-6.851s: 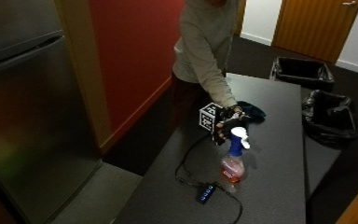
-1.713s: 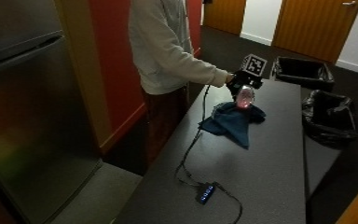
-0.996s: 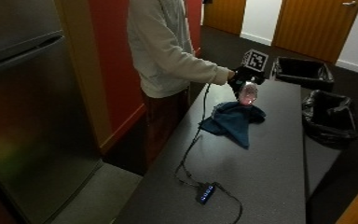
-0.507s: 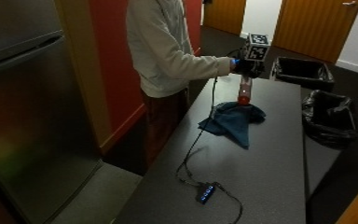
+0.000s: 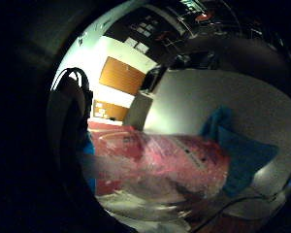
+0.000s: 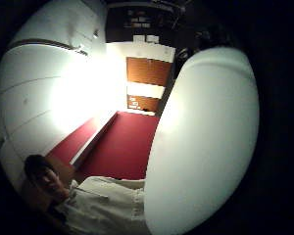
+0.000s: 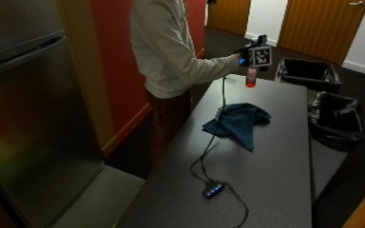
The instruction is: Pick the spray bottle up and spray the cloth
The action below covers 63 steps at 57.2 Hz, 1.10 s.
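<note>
Currently the gloved right hand (image 7: 244,56) holds the spray bottle (image 7: 251,77) aloft beyond the cloth (image 7: 238,122) on the table (image 7: 277,161). Pick-up appears complete; next requires aiming down and squeezing the trigger.

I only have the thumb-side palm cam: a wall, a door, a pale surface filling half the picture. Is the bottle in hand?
Observer: Yes. In the outside view the right hand holds the spray bottle in the air, above the far end of the table.
Operator: Where's the cloth?
Observer: The blue cloth lies bunched on the table, nearer the camera than the bottle and lower down.
Operator: Does the other palm cam show the bottle?
Observer: Yes, the pink bottle fills much of the little-finger-side view, with the cloth beyond it.
</note>
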{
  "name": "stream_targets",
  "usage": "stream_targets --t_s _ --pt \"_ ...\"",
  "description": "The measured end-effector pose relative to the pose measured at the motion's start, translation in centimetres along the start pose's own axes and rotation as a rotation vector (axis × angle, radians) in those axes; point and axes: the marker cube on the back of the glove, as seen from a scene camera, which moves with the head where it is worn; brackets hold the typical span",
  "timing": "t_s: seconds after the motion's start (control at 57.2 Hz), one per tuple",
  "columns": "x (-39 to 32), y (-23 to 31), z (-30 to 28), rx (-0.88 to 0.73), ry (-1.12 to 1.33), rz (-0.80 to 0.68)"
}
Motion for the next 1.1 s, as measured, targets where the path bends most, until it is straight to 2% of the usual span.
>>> stream_targets --t_s 0.035,0.087,0.175,0.262,0.367,0.437,0.524,0.577,0.612,0.664,0.734,0.769,0.821,0.874,0.926,0.996,1.101 --pt "0.0 0.4 3.8 -0.055 -0.05 -0.005" --pt "0.9 -0.7 5.4 0.038 -0.063 -0.003" --pt "2.2 1.8 8.3 -0.099 -0.104 0.025" --pt "4.1 1.0 12.7 -0.022 -0.135 0.079" --pt "8.0 2.4 12.9 -0.057 -0.026 0.144" --pt "11.0 1.2 14.0 0.059 0.075 0.168" --pt "13.9 0.8 16.6 0.108 0.153 0.192" --pt "16.4 -0.2 17.2 0.21 0.26 0.205" --pt "16.5 -0.1 17.8 0.205 0.226 0.208" --pt "14.1 1.0 18.5 0.117 0.014 0.203" --pt "13.2 2.0 18.5 0.046 -0.088 0.191" --pt "13.9 2.3 19.2 0.026 -0.062 0.19" --pt "15.6 1.5 18.4 0.104 0.046 0.193" --pt "14.2 2.2 16.5 0.053 -0.04 0.183" --pt "14.0 1.6 19.4 0.052 -0.072 0.168" --pt "13.4 2.2 20.3 -0.036 -0.104 0.162" --pt "14.1 0.7 20.6 0.029 -0.032 0.131"
